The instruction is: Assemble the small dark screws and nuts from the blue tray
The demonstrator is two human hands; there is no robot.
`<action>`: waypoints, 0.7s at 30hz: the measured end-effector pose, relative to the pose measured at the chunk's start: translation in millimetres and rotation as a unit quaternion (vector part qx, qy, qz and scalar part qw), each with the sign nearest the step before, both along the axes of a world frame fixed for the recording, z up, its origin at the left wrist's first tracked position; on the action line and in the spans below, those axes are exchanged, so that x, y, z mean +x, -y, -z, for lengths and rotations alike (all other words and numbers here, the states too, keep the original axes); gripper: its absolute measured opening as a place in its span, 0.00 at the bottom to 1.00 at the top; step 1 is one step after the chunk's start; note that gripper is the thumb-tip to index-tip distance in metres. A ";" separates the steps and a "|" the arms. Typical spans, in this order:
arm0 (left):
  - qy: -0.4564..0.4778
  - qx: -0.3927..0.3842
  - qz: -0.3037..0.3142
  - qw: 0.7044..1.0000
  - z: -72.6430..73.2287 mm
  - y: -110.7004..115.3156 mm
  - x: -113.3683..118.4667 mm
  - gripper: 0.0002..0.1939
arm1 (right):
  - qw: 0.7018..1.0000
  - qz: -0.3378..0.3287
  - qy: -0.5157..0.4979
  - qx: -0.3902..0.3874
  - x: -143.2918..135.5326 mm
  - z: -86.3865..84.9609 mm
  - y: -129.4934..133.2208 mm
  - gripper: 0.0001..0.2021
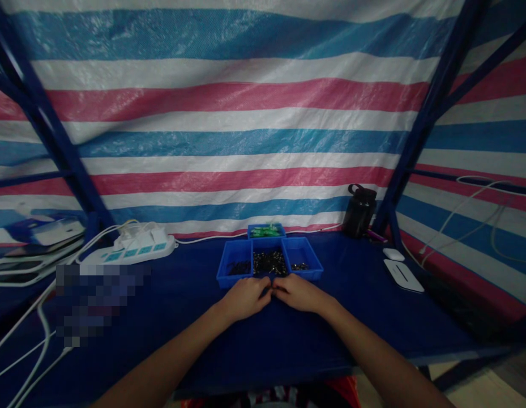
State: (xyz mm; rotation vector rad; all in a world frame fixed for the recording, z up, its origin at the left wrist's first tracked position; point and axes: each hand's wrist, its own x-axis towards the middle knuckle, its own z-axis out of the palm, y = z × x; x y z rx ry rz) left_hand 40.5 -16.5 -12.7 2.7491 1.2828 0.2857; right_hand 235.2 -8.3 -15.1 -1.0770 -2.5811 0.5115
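My left hand (pixel 247 297) and my right hand (pixel 297 293) meet fingertip to fingertip just in front of the blue bins. Both are closed in a pinch, and whatever small thing lies between the fingers is too hidden to name. Close behind them stand three blue bins side by side. Dark thin parts lie in the left bin (pixel 223 262), many small black and shiny pieces (pixel 269 263) fill the middle one, and a few small metallic pieces (pixel 299 266) rest in the right bin (pixel 314 262). A smaller blue bin (pixel 251 228) behind holds green items (pixel 266 230).
A white power strip (pixel 131 253) with plugs and cables lies on the blue table (pixel 182 334) at the left. Stacked devices (pixel 37 255) sit farther left. A black bottle (pixel 359 211), a white case (pixel 393 254) and a white flat device (pixel 403 275) are at the right. Striped sheeting (pixel 246 136) hangs behind.
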 end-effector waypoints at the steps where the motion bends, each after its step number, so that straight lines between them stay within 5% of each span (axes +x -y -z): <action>1: -0.005 -0.003 0.003 1.000 0.4 -0.5 -0.5 0.09 | 1.000 0.005 -0.003 -0.002 0.6 -0.6 -0.1 0.09; 21: -0.027 0.001 0.011 1.000 3.2 -3.3 -1.0 0.10 | 1.000 0.013 -0.013 -0.006 1.3 -5.2 1.1 0.08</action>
